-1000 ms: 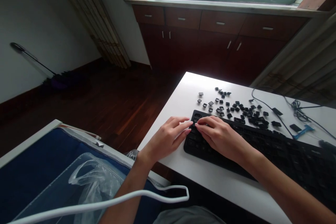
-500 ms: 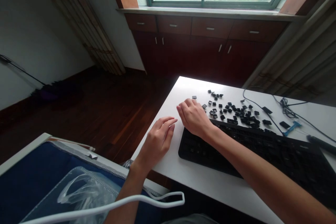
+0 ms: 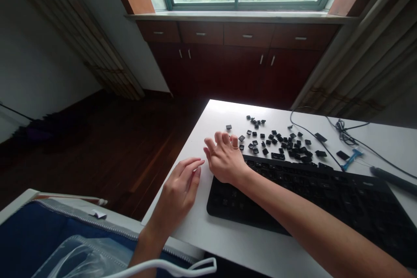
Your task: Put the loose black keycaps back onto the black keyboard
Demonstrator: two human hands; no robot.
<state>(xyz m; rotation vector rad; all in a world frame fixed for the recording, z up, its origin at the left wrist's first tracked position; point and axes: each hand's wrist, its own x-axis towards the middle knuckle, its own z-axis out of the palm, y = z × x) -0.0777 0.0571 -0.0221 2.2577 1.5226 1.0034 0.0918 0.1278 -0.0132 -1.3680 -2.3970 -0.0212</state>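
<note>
My right hand [image 3: 224, 157] reaches across the left end of a black keyboard [image 3: 224, 203], its fingers spread and bent down toward the white table. Whether a fingertip touches a keycap there is hidden. Several loose black keycaps [image 3: 278, 156] lie scattered beyond the keyboard, and a single keycap [image 3: 228, 127] sits apart just past my right fingers. My left hand [image 3: 177, 193] hovers at the table's left edge, fingers stretched out and thumb slightly apart, with nothing visible in it. Both hands are close together but do not touch.
A blue plastic tool [image 3: 352, 159] and a dark rod-like handle [image 3: 392, 179] lie at the right, near a coiled cable [image 3: 345, 132]. At lower left are a blue fabric item with a zip [image 3: 19, 239], a clear plastic bag [image 3: 81, 254] and a white looped strip [image 3: 169, 266].
The view has shifted, so the table sits lower and further left. My right hand's fingers have spread from a closer bunch. My left hand keeps much the same shape.
</note>
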